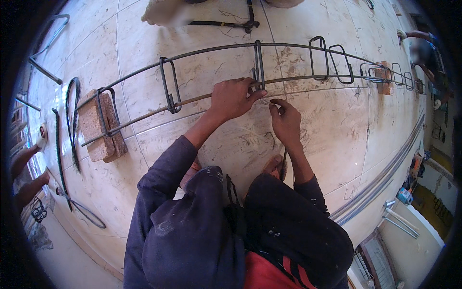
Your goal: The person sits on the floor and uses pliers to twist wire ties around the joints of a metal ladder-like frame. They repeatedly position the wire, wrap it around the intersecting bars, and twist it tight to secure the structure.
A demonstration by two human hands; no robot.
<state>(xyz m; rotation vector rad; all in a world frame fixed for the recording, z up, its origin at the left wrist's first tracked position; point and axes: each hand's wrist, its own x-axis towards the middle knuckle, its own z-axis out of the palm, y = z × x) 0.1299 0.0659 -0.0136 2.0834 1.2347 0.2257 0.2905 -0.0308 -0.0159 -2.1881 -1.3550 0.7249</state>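
Note:
A long steel rebar cage (288, 45) of parallel bars and rectangular stirrups lies across the pale tiled floor. My left hand (232, 98) grips the near bar right where an upright stirrup (259, 62) crosses it. Just to the right, my right hand (285, 120) pinches a thin piece of tie wire (265, 100) between thumb and fingers, close to that joint. Both forearms wear dark sleeves. My knees and a sandalled foot (272, 166) show below the hands.
A brick (98, 127) props the cage at the left and another (383, 72) at the right. Loose bent bars (72, 120) and wire lie on the floor at left. Another person's hands (29, 159) are at the left edge, and a foot (163, 12) at the top. Metal rails (385, 178) run along the right.

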